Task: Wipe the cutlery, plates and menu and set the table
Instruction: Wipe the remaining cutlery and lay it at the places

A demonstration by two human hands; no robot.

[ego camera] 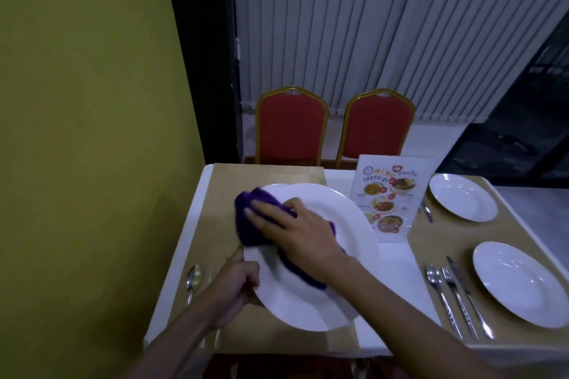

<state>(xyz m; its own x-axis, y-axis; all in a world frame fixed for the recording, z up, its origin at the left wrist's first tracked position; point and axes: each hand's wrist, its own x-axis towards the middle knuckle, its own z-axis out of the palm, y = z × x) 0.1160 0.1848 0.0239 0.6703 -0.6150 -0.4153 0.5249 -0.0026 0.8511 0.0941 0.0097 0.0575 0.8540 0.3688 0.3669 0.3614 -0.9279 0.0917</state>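
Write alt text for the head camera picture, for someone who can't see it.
A right hand presses a purple cloth onto a white plate, whose rim the left hand grips. A menu stands beside it.

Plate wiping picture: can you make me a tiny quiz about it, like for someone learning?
1. True or false: the cloth is purple.
2. Which hand presses the cloth on the big plate? A left, B right.
3. How many red chairs stand behind the table?
Key: 1 true; 2 B, the right hand; 3 two.
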